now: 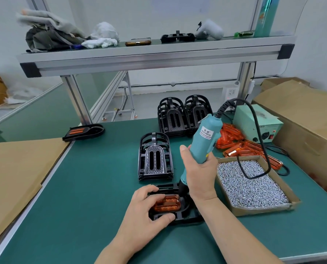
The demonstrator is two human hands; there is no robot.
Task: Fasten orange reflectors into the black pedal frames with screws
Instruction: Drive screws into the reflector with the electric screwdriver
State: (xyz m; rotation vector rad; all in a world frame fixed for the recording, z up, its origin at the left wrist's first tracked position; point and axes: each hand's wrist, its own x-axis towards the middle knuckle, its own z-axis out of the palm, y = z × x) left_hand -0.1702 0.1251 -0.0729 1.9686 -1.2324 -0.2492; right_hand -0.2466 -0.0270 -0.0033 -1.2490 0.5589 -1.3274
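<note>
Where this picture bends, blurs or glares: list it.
Head view: the wide-angle lens bows the shelf and table edge; the rags look soft; light is even, shadows faint; small glints on the loose reflectors.

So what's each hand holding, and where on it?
Right hand grips the teal screwdriver round its lower body; left hand holds the black pedal frame by its left side, fingers resting on the orange reflector.

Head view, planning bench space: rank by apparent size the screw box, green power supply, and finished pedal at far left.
1. screw box (nearest the camera, so inflated)
2. power supply
3. finished pedal
</note>
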